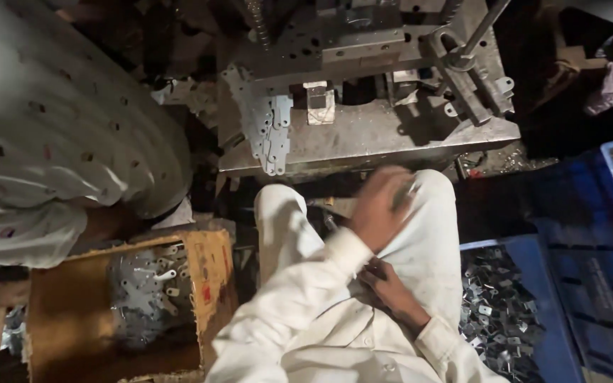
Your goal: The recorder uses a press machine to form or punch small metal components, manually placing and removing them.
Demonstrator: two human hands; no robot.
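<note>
Your left hand [381, 213] was blurred over your right knee, perhaps pinching a small metal piece, though I cannot tell; your right hand [390, 287] lay curled in your lap; the press bed [363, 135] stood beyond; next, I judge, seat a blank squarely.

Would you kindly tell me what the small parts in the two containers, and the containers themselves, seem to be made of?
The small flat parts look like stamped sheet metal: grey, shiny, with punched holes. Their box looks like brown corrugated cardboard, its edges torn. The crate holding the other small pieces looks like moulded blue plastic, dull and dusty.
</note>
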